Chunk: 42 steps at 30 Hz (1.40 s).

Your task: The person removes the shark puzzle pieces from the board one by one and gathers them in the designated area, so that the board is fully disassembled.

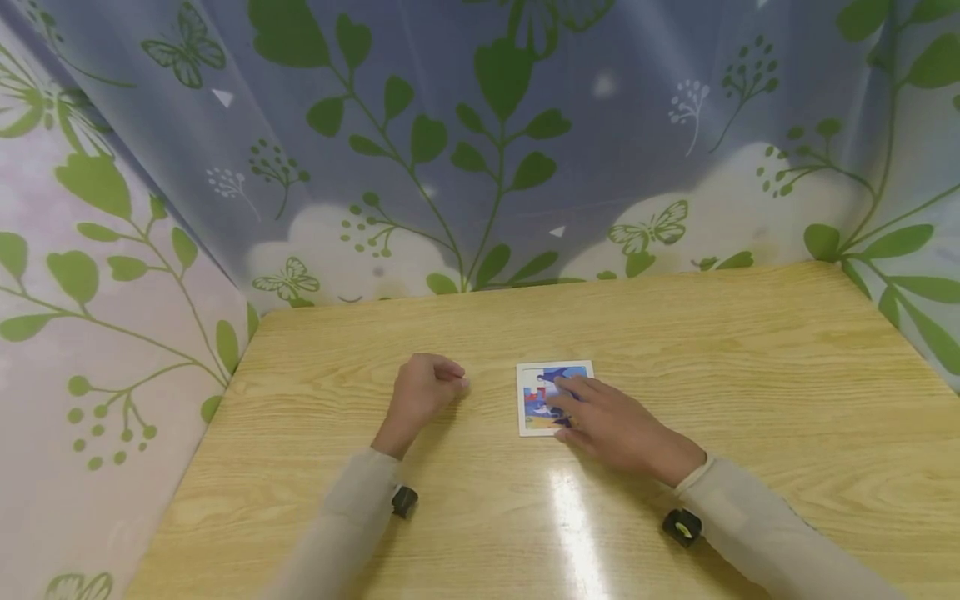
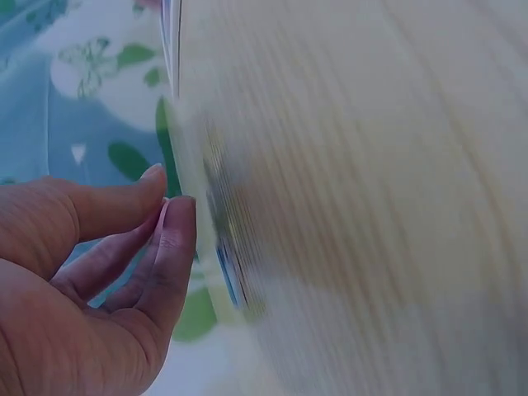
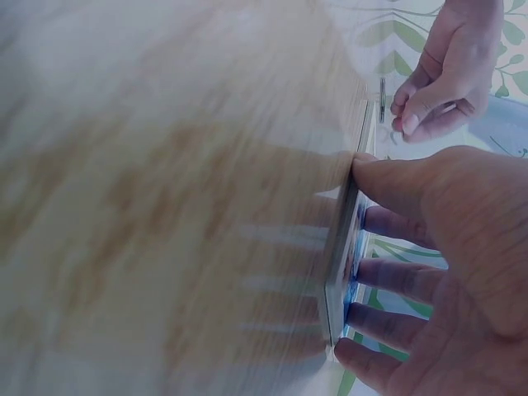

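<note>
Head view: a white-rimmed tray [image 1: 521, 418] lies flat on the table [image 1: 315, 375], holding pieces [image 1: 536, 407] in blue, red and yellow; a white patch shows at its upper left. Spread and nearly straight, the right hand [image 1: 613, 422] rests on the tray, its thumb at the near edge, gripping nothing. Left of the tray and apart from it, the left hand [image 1: 422, 393] has bent fingers near its thumb; whether they pinch anything cannot be told.
</note>
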Available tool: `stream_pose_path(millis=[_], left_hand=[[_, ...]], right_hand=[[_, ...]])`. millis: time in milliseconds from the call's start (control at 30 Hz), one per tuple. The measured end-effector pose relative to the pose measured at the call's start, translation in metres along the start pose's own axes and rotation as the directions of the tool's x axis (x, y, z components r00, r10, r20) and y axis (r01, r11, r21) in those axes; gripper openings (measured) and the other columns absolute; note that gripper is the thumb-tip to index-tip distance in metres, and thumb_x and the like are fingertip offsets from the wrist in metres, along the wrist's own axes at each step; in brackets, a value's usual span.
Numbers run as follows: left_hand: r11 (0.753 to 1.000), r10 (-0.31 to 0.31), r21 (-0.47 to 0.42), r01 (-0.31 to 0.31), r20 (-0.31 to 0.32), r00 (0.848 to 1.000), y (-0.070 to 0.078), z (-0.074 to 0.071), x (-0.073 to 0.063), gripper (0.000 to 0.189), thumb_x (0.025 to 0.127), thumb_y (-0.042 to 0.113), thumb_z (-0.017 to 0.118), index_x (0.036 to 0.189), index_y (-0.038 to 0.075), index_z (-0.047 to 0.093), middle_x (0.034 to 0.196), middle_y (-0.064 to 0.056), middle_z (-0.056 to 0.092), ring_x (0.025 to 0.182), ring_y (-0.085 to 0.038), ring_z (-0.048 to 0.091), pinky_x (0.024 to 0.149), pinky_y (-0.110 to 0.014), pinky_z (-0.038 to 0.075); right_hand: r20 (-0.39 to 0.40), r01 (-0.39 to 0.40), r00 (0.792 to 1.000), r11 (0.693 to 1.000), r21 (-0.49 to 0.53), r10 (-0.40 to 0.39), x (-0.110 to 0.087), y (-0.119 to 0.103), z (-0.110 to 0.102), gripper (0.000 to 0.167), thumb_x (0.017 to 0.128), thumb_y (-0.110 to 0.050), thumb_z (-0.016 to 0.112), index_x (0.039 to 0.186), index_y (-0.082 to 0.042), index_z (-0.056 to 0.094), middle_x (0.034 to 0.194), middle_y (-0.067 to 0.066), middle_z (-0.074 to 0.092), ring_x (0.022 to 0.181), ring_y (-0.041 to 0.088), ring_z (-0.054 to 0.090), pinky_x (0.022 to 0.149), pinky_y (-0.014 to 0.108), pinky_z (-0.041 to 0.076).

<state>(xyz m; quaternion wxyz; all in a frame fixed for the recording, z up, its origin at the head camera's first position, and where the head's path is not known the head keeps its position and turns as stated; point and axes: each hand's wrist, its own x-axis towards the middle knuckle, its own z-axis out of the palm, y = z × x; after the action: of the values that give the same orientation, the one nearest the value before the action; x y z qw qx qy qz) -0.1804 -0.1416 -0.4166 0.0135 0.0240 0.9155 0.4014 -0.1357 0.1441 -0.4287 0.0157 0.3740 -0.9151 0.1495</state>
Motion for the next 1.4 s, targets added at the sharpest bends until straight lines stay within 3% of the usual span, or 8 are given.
stream_pose_path(millis=[300,533,967,1400], left_hand=[[0.995,0.089,0.026,-0.093,0.137,0.987,0.028,0.031,-0.002,0.01,0.083,0.004,0.082,0.092,0.002,0.078,0.085,-0.005,0.075,0.079,-0.016,0.069,0.073,-0.031,0.057],[0.984,0.158,0.05,-0.172,0.213,0.964,0.038,0.049,-0.001,0.019,0.083,0.012,0.084,0.099,0.002,0.078,0.09,-0.005,0.074,0.081,-0.015,0.067,0.074,-0.029,0.056],[0.995,0.078,0.046,-0.093,0.25,0.965,0.044,0.058,0.002,0.022,0.081,0.007,0.085,0.101,0.003,0.076,0.086,-0.002,0.067,0.079,-0.015,0.06,0.073,-0.03,0.052],[0.996,0.06,0.048,-0.075,0.253,0.966,0.047,0.057,0.002,0.022,0.079,0.003,0.085,0.098,0.002,0.075,0.084,-0.002,0.066,0.078,-0.015,0.06,0.072,-0.029,0.052]], right_hand=[[0.005,-0.002,1.0,1.0,-0.003,0.002,0.0,-0.001,-0.002,0.044,0.099,-0.023,0.068,0.136,-0.001,0.059,0.143,0.025,0.052,0.133,0.043,0.049,0.109,0.054,0.04],[-0.003,0.007,1.0,1.0,-0.004,-0.007,0.0,-0.001,-0.001,0.044,0.099,-0.023,0.068,0.136,-0.001,0.059,0.142,0.024,0.053,0.132,0.043,0.049,0.108,0.054,0.041],[0.03,-0.007,1.0,0.999,0.046,0.006,-0.005,0.006,-0.002,0.045,0.1,-0.022,0.066,0.139,-0.002,0.059,0.147,0.028,0.048,0.137,0.046,0.044,0.111,0.057,0.038],[0.025,-0.011,1.0,0.996,0.084,0.009,-0.01,0.007,-0.002,0.04,0.099,-0.016,0.066,0.135,0.001,0.062,0.146,0.029,0.049,0.136,0.048,0.044,0.109,0.057,0.038]])
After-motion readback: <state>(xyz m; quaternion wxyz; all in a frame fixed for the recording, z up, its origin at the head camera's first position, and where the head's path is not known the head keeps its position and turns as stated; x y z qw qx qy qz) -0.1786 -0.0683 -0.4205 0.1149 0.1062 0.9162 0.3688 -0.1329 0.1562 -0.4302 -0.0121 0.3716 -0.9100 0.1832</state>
